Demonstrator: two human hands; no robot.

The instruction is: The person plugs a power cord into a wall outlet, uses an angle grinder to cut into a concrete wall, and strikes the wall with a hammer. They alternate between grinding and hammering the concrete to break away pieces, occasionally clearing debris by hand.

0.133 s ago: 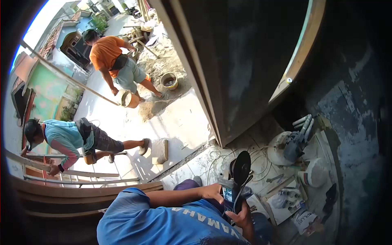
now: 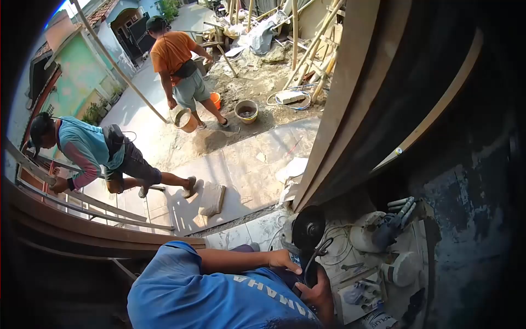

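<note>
Low in the view, in front of the blue shirt, both my hands are at an angle grinder with a round black disc [image 2: 308, 228] at its upper end. My left hand [image 2: 285, 260] is closed on the grinder's body just below the disc, thumb along its side. Lower down, my right hand [image 2: 318, 290] wraps round the dark grip, its fingers partly hidden. A black cord [image 2: 322, 248] loops beside the tool, close to the disc. Pale floor tiles [image 2: 233, 237] lie beyond the grinder, near the doorway.
Tools and tubs litter the floor at right, including a white bucket [image 2: 362, 233] and a wrench [image 2: 352, 267]. A brown door [image 2: 350, 109] stands upright. Outside, one person [image 2: 175, 60] holds a bucket [image 2: 186, 120]; another [image 2: 93, 145] bends over a ladder-like frame [image 2: 120, 216].
My view has shifted, bringing more of the rubble outside into sight. The grinder's disc appears lower and further left, with its flat face turned more towards me. Both hands stay on the grinder.
</note>
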